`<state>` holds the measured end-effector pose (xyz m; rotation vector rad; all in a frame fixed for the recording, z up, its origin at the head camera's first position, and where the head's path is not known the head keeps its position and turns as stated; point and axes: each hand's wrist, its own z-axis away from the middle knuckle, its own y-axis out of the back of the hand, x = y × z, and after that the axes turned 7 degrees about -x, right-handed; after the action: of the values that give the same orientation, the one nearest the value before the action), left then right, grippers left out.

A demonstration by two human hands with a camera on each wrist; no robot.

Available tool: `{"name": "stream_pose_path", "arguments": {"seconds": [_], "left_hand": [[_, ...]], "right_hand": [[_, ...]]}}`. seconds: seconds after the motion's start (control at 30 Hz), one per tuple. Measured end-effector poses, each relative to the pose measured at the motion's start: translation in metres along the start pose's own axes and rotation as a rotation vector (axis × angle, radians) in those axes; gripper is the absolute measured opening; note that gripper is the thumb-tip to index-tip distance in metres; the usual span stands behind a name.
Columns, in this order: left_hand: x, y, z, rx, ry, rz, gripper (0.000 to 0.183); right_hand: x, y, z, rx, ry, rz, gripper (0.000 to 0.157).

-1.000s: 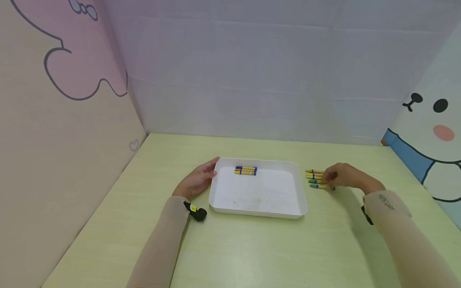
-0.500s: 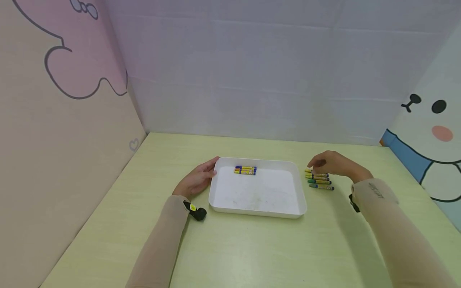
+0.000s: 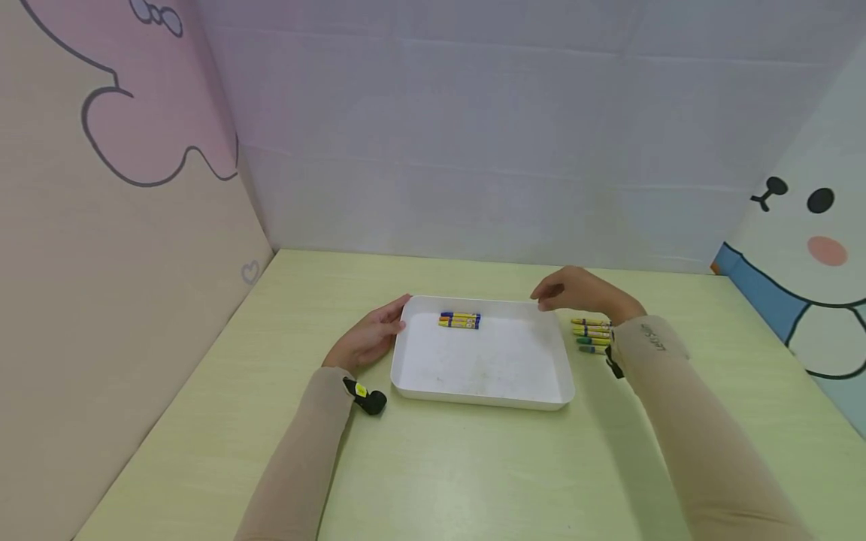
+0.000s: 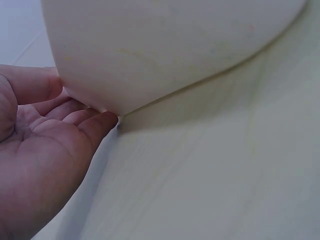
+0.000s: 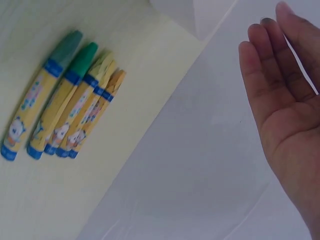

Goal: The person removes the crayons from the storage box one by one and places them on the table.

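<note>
Left hand [image 3: 367, 338] pinches the tray [image 3: 487, 368] at nine o'clock, solid anchor; right hand [image 3: 575, 291] looks loose at two, so I'd go easy around the inside crayons [image 3: 460, 324] at eleven.

Crayons [image 3: 593, 341] partly hidden behind right sleeve [image 3: 690, 421]

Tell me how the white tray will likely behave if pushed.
The white tray would probably slide rather than tip, being broad and shallow. It seems fairly stiff, since its raised sides show no sag. The round-looking crayons inside might roll or shift.
</note>
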<state>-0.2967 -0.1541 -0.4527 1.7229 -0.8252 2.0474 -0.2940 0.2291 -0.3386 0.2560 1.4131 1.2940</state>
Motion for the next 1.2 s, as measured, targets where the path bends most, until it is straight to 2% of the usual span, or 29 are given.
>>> {"name": "stream_pose_path", "arguments": {"seconds": [0.33,0.67,1.2], "left_hand": [[0.000,0.000,0.002,0.007,0.000,0.007,0.066],[-0.001,0.000,0.002,0.003,0.000,0.016,0.066],[0.001,-0.002,0.002,0.001,-0.005,0.008,0.066]], "right_hand": [[-0.024,-0.024,-0.041,-0.039,-0.002,-0.024,0.031],[-0.043,-0.050,-0.072,-0.102,0.037,-0.047,0.028],[-0.051,-0.077,-0.090,-0.058,-0.012,0.098,0.022]]}}
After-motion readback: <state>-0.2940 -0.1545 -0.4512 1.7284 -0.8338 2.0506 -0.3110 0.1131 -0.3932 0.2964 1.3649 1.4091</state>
